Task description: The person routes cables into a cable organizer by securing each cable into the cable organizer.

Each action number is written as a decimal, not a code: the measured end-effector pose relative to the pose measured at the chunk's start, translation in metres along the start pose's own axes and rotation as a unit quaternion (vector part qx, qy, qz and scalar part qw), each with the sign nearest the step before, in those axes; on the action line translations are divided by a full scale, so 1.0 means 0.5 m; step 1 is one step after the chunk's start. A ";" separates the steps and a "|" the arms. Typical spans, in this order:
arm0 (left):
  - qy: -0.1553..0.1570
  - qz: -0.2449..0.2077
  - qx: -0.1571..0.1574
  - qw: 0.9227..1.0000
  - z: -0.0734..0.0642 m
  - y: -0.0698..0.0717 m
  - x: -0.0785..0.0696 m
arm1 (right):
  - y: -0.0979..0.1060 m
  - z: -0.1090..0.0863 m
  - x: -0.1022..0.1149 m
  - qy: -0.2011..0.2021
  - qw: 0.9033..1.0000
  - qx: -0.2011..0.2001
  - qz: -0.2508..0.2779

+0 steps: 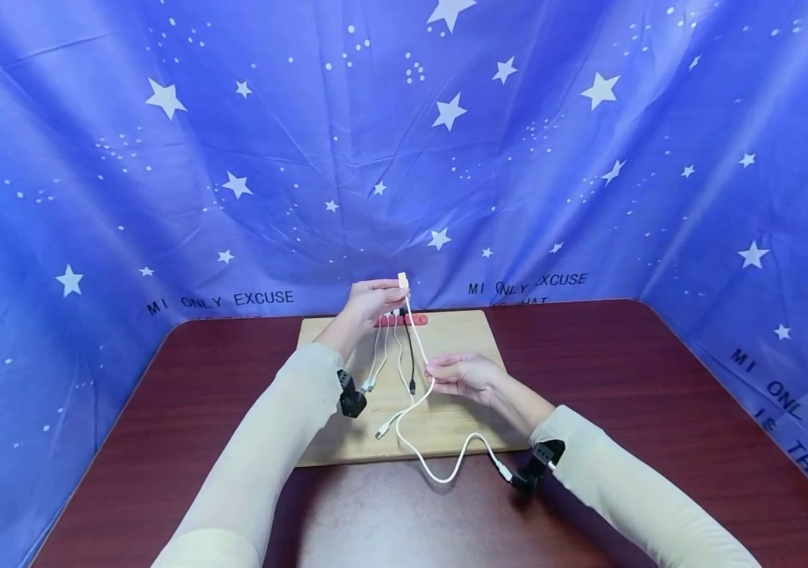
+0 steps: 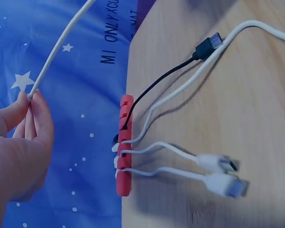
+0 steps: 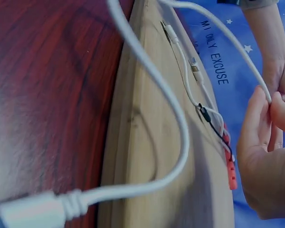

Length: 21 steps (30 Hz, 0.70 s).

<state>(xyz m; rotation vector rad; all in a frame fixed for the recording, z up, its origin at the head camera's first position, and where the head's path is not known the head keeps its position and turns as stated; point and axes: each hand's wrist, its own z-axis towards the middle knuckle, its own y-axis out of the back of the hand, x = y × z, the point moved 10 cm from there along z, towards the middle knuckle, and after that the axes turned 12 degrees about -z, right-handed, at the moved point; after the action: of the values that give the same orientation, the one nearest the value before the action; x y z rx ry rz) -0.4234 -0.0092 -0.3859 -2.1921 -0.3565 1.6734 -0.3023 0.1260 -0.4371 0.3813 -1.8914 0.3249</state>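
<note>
My left hand (image 1: 375, 302) is raised over the far edge of the wooden board, pinching a white charging cable (image 1: 415, 327) just below its upper plug (image 1: 402, 281). Lower and to the right, my right hand (image 1: 468, 376) pinches the same cable between thumb and fingertips. From there the cable loops down past the board's front edge to its other plug (image 1: 504, 472). Beneath the left hand, a red cable holder (image 2: 124, 187) lies along the board's far edge. Several thin cables sit in its slots: a black cable (image 2: 166, 75) and white ones (image 2: 180, 175).
The wooden board (image 1: 461, 426) lies on a dark red-brown table (image 1: 184, 442). Plug ends of the seated cables rest on the board, including a white plug (image 1: 382, 431) near its front. A blue star-printed curtain (image 1: 333, 142) hangs around the table's back and sides.
</note>
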 end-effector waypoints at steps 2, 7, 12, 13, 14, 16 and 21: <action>0.002 0.001 0.008 1.000 0.007 -0.010 0.007 | 0.004 -0.003 -0.005 -0.010 1.000 0.009 0.006; 0.027 0.008 0.013 1.000 0.020 -0.018 0.033 | 0.013 -0.009 -0.023 -0.044 0.998 0.030 0.046; 0.034 0.009 0.017 0.999 0.027 -0.016 0.047 | 0.020 -0.012 -0.027 -0.054 0.995 0.041 0.066; 0.035 0.008 0.017 0.999 0.028 -0.016 0.048 | 0.023 -0.012 -0.027 -0.054 0.996 0.041 0.064; 0.038 0.007 0.017 0.999 0.028 -0.016 0.050 | 0.025 -0.013 -0.026 -0.053 0.996 0.042 0.061; 0.043 0.008 0.016 0.999 0.029 -0.016 0.055 | 0.030 -0.012 -0.028 -0.053 0.996 0.043 0.051; 0.067 0.001 0.013 0.998 0.039 -0.007 0.069 | 0.038 -0.006 -0.025 -0.052 0.997 0.035 0.052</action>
<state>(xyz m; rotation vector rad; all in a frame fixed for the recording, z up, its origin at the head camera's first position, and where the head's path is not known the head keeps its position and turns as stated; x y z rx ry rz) -0.4331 0.0107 -0.4190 -2.2713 -0.2951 1.5144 -0.3036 0.1460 -0.4486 0.3542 -2.0099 0.4499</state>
